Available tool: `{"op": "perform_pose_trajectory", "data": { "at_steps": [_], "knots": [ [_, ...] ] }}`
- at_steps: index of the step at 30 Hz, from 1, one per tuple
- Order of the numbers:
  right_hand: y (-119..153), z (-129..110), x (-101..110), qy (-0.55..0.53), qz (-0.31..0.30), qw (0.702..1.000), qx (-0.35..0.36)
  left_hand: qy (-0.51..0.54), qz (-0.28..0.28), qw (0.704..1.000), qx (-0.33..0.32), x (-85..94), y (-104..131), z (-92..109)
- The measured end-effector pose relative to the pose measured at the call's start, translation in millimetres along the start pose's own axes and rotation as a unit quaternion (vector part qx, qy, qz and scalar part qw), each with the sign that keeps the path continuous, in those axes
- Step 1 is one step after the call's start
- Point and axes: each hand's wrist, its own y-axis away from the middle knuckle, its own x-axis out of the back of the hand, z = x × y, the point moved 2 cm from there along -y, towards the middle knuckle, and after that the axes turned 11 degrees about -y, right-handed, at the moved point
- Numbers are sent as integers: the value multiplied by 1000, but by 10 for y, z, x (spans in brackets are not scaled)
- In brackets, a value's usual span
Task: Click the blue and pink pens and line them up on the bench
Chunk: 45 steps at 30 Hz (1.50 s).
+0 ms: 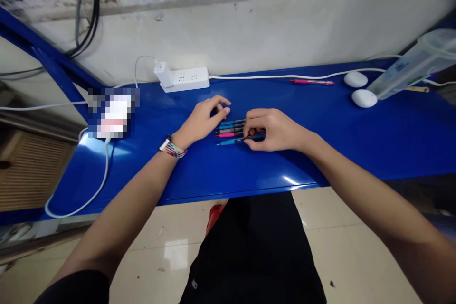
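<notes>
Several pens lie side by side on the blue table (221, 173), their tips pointing left. Nearest the table's front edge is a light blue pen (230, 142), with a pink pen (226, 135) just behind it. My right hand (272, 129) closes its thumb and fingers on the light blue pen and covers the right ends of the row. My left hand (206, 118) rests at the left of the row, fingers curved and apart, holding nothing; its fingertips are near the pen tips.
Along the wall sits a white power strip (190, 79) with a plugged-in charger (163, 74). A red pen (313, 82), two white rounded objects (364, 98) and a clear plastic container (413, 66) are at the right. A blurred device (116, 115) with cables lies left.
</notes>
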Motion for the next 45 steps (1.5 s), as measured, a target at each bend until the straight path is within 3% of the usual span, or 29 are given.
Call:
{"op": "perform_pose_trajectory", "data": {
  "at_steps": [11,17,20,25,29,39,45],
  "knots": [
    [-18,272,139,-34,129,991,-20,65,26,997,-20,46,21,103],
    [-52,372,142,-66,211,974,-56,64,79,994,-29,32,19,104],
    [-64,424,168,-141,247,956,-77,52,109,992,-23,42,16,83],
    [-77,546,243,-303,290,899,-123,44,176,983,-30,60,15,37],
    [-92,553,272,-338,314,878,-128,48,213,975,-47,45,3,11],
    [-92,576,270,-357,329,868,-107,129,179,975,-8,38,0,-10],
    [-84,530,238,-365,336,863,-97,189,120,974,28,73,-7,-23]
  ]
}}
